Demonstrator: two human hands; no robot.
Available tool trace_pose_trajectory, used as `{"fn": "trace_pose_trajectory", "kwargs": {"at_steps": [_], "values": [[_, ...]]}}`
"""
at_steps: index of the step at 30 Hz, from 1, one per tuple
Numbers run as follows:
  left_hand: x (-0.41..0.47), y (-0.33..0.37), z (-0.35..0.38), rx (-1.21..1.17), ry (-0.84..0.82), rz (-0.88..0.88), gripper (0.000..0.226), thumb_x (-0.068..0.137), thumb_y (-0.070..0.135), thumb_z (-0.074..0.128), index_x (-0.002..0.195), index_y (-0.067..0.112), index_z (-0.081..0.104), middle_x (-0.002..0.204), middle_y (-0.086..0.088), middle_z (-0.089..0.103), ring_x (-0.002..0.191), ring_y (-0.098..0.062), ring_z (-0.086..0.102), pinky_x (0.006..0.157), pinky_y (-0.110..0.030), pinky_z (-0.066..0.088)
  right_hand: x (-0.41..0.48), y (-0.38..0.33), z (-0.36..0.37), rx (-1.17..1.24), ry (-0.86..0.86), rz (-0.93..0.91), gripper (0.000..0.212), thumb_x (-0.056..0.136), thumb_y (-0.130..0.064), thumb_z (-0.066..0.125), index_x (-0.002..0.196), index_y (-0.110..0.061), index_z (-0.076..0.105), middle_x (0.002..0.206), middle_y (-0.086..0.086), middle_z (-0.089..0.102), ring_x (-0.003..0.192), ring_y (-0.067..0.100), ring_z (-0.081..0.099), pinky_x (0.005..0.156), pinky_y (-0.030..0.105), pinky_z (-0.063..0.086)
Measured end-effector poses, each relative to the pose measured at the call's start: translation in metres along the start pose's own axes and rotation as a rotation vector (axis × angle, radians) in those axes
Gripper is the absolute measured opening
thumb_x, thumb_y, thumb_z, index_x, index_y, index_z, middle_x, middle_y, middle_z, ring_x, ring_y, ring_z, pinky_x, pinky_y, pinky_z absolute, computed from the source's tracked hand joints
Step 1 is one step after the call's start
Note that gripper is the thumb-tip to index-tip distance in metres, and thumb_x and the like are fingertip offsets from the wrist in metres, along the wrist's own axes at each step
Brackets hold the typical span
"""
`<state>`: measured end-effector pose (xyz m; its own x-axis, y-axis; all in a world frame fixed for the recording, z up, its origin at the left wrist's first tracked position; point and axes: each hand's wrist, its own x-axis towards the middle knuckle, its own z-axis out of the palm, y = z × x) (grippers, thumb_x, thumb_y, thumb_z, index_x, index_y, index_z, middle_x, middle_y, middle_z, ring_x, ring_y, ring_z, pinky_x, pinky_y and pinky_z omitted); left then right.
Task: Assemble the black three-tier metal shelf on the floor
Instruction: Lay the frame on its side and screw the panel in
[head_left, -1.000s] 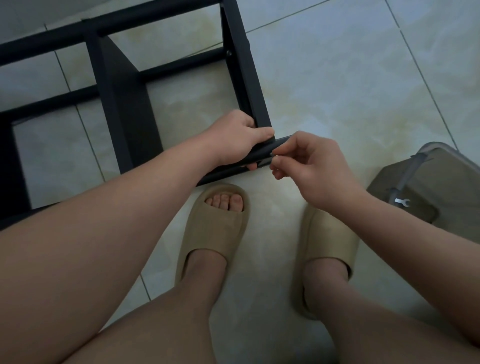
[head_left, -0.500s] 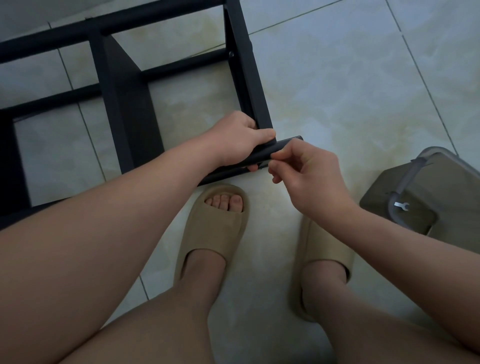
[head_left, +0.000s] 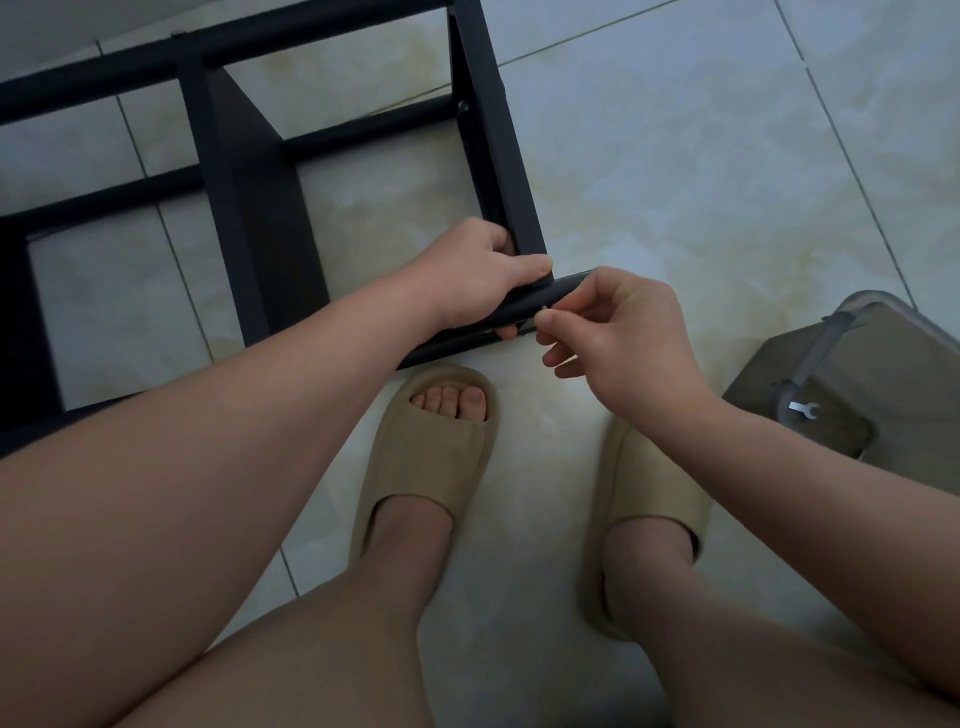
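Observation:
The black metal shelf frame (head_left: 260, 208) lies on its side on the tiled floor, filling the upper left. My left hand (head_left: 483, 280) grips the near black tube (head_left: 566, 291) where it meets the end panel (head_left: 493, 156) at the frame's corner. My right hand (head_left: 618, 332) is just right of that joint, thumb and forefinger pinching a small screw (head_left: 543, 312) at the tube's side. The screw is mostly hidden by my fingertips.
A clear plastic box (head_left: 872, 384) stands at the right edge with a small silver wrench (head_left: 802, 410) inside. My feet in beige slippers (head_left: 426, 457) rest on the floor just below the frame. Bare tiles (head_left: 701, 156) stretch to the upper right.
My right hand has shifted slightly and its fingers have turned at the joint. My left hand keeps its hold on the tube.

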<state>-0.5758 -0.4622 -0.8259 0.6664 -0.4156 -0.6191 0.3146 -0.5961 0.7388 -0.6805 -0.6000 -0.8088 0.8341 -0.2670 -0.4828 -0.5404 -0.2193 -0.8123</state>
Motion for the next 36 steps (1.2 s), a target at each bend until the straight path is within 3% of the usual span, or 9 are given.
{"fn": "trace_pose_trajectory", "kwargs": {"at_steps": [5, 12, 14, 18, 20, 25, 29, 36], "values": [[0.0, 0.001, 0.0, -0.017, -0.007, -0.016, 0.028, 0.095, 0.033, 0.066, 0.086, 0.007, 0.061, 0.074, -0.015, 0.075, 0.061, -0.03, 0.072, 0.066, -0.036, 0.057, -0.002, -0.003, 0.0, -0.182, 0.013, -0.059, 0.02, 0.091, -0.015, 0.073, 0.075, -0.014, 0.061, 0.068, -0.005, 0.071, 0.056, 0.014, 0.07, 0.06, 0.038, 0.06], [0.0, 0.0, 0.0, -0.033, -0.001, -0.017, 0.029, 0.095, 0.035, 0.067, 0.086, 0.007, 0.063, 0.067, -0.01, 0.072, 0.058, -0.026, 0.071, 0.061, -0.032, 0.053, -0.006, -0.008, 0.005, 0.254, -0.013, 0.203, 0.018, 0.097, -0.013, 0.068, 0.083, -0.005, 0.061, 0.062, 0.004, 0.071, 0.055, 0.018, 0.069, 0.05, 0.034, 0.058], [0.0, 0.0, 0.0, -0.037, -0.002, -0.012, 0.033, 0.095, 0.035, 0.067, 0.092, 0.002, 0.063, 0.073, -0.013, 0.074, 0.059, -0.027, 0.071, 0.065, -0.038, 0.058, -0.003, -0.01, 0.002, 0.136, -0.001, 0.173, 0.019, 0.094, -0.016, 0.071, 0.081, -0.006, 0.062, 0.061, 0.002, 0.071, 0.054, 0.017, 0.069, 0.051, 0.035, 0.058], [-0.001, -0.001, 0.002, -0.056, 0.016, 0.002, 0.041, 0.093, 0.033, 0.068, 0.106, -0.005, 0.057, 0.083, -0.018, 0.075, 0.062, -0.034, 0.072, 0.072, -0.05, 0.06, 0.004, -0.011, -0.008, -0.438, 0.053, -0.043, 0.028, 0.084, -0.04, 0.077, 0.072, -0.022, 0.059, 0.065, -0.002, 0.069, 0.063, 0.019, 0.067, 0.06, 0.039, 0.055], [-0.001, -0.001, 0.001, -0.05, 0.01, 0.003, 0.043, 0.091, 0.034, 0.068, 0.107, -0.004, 0.057, 0.082, -0.017, 0.075, 0.062, -0.034, 0.073, 0.073, -0.052, 0.06, 0.009, -0.015, -0.013, -0.615, 0.057, -0.116, 0.034, 0.082, -0.048, 0.076, 0.072, -0.024, 0.055, 0.069, -0.004, 0.065, 0.068, 0.02, 0.063, 0.061, 0.038, 0.05], [0.002, 0.0, 0.0, -0.048, -0.005, 0.001, 0.033, 0.095, 0.034, 0.063, 0.096, 0.001, 0.062, 0.082, -0.016, 0.075, 0.061, -0.035, 0.072, 0.071, -0.046, 0.06, 0.024, -0.021, -0.023, -0.668, -0.032, -0.158, 0.04, 0.081, -0.05, 0.078, 0.068, -0.022, 0.052, 0.069, -0.001, 0.064, 0.07, 0.023, 0.06, 0.059, 0.037, 0.045], [0.003, -0.001, 0.0, -0.071, -0.011, 0.003, 0.025, 0.1, 0.031, 0.054, 0.086, 0.011, 0.061, 0.083, -0.017, 0.075, 0.057, -0.032, 0.07, 0.07, -0.039, 0.055, 0.027, -0.018, -0.023, -0.69, 0.004, -0.174, 0.043, 0.077, -0.054, 0.079, 0.068, -0.023, 0.05, 0.068, -0.003, 0.06, 0.068, 0.021, 0.057, 0.055, 0.033, 0.034], [0.0, 0.004, 0.0, -0.063, -0.008, -0.042, 0.035, 0.103, 0.028, 0.05, 0.11, -0.004, 0.061, 0.089, -0.021, 0.075, 0.057, -0.034, 0.069, 0.076, -0.049, 0.06, 0.05, -0.042, -0.029, -1.022, -0.111, -0.196, 0.053, 0.066, -0.073, 0.075, 0.067, -0.025, 0.053, 0.066, -0.004, 0.058, 0.063, 0.016, 0.054, 0.052, 0.027, 0.028]]}}
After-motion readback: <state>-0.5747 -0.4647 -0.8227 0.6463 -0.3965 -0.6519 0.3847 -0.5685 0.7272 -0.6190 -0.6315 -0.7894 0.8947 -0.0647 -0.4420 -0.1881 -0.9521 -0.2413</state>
